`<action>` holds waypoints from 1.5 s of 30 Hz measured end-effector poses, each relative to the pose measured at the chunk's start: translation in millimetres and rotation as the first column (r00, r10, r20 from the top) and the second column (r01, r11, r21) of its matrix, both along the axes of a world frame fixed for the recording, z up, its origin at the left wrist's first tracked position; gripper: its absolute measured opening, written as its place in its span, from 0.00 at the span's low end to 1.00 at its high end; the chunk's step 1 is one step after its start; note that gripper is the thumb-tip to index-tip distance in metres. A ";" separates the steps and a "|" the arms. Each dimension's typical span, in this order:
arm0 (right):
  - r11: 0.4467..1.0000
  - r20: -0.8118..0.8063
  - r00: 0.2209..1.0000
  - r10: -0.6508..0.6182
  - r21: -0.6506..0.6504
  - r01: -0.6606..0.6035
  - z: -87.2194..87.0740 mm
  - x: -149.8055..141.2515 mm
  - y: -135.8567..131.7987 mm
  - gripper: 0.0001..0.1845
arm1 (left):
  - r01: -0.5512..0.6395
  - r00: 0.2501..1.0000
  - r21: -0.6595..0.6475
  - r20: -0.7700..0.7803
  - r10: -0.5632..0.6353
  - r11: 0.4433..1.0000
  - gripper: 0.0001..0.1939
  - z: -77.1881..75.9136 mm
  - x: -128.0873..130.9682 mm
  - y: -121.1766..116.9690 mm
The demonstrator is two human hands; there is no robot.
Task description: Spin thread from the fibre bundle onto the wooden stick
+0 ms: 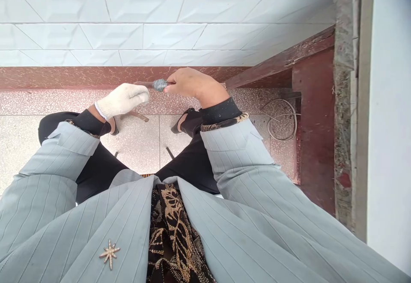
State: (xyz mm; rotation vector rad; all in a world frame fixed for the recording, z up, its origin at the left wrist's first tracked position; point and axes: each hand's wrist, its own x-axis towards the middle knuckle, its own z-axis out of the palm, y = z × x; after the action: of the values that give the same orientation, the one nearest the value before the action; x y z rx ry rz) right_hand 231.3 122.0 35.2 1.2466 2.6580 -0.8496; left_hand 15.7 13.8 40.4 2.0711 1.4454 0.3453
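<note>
My right hand [192,85] is bare and closed around a thin rod wound with grey wire [158,84], held level just in front of the white tiled wall. My left hand [122,99] wears a white knit glove and is curled shut beside the rod's left end; whether it touches the rod or holds anything is hidden. Both hands are above my knees in black trousers, with grey pinstriped jacket sleeves reaching to the wrists.
A red-brown skirting band [64,77] runs along the wall base. A loop of pale wire [282,120] lies on the speckled floor at right. A dark red door frame [316,120] and a rough concrete edge [343,103] stand to the right. Short rods [138,116] lie on the floor.
</note>
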 end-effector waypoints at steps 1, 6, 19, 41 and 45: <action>0.995 0.050 0.994 0.094 -0.036 -0.092 1.6 1.1 -0.6 0.11 | -0.037 0.999 0.021 0.002 0.037 0.999 0.15 -0.2 -1.6 0.5; 0.788 -0.167 0.873 0.458 -0.379 -0.485 10.1 10.2 -1.4 0.11 | -0.122 0.992 0.032 0.040 0.121 0.992 0.11 -1.8 -4.3 4.0; 0.926 -0.539 0.759 -0.365 -0.293 0.237 5.8 0.8 -2.8 0.12 | 0.055 0.998 -0.102 0.040 -0.051 0.993 0.17 3.1 3.3 -2.7; 0.852 -0.782 0.451 -0.430 -0.516 -0.084 7.9 6.5 -9.9 0.15 | 0.004 0.996 -0.122 0.089 0.007 0.993 0.17 0.2 5.0 -2.9; 0.855 -0.610 0.621 -0.491 -0.474 0.210 2.6 -1.0 -3.5 0.11 | 0.061 0.996 -0.101 0.072 -0.054 0.993 0.17 4.7 3.8 -3.7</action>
State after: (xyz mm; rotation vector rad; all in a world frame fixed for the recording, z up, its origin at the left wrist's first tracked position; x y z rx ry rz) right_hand 230.3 118.5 37.7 1.6105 2.5159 -2.1984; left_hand 19.5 10.1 45.2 1.9943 1.3322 0.3094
